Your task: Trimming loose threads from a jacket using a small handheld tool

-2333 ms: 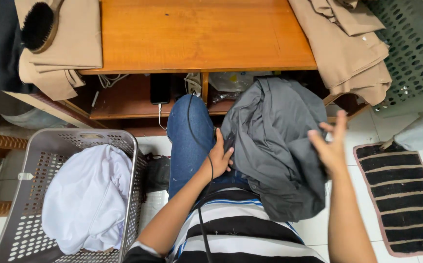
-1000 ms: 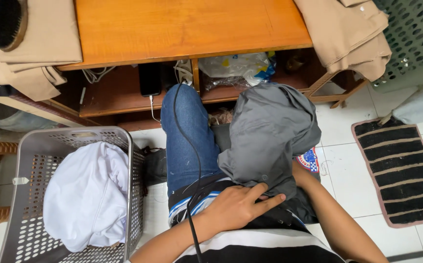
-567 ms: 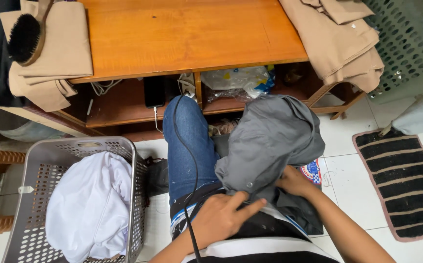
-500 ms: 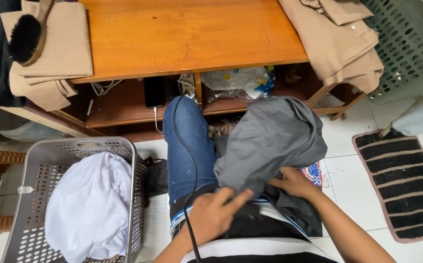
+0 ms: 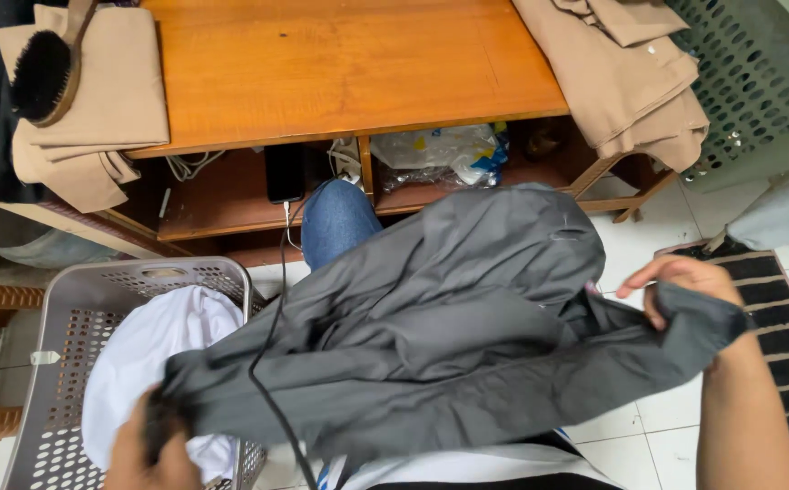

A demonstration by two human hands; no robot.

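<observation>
I see grey garment (image 5: 467,336) stretched across lap. Left hand (image 5: 154,449), fingers clamped on one end, partly blurred; right hand (image 5: 685,281) pinches other end. Soft, light, floppy: I'd grip edges. Basket (image 5: 77,290) beside; wooden surface (image 5: 340,63) beyond.

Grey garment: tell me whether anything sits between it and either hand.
Nothing visible does. The left hand grips one end of the grey garment over the laundry basket, and the right hand pinches the other end. A black cable only lies across the cloth.
</observation>
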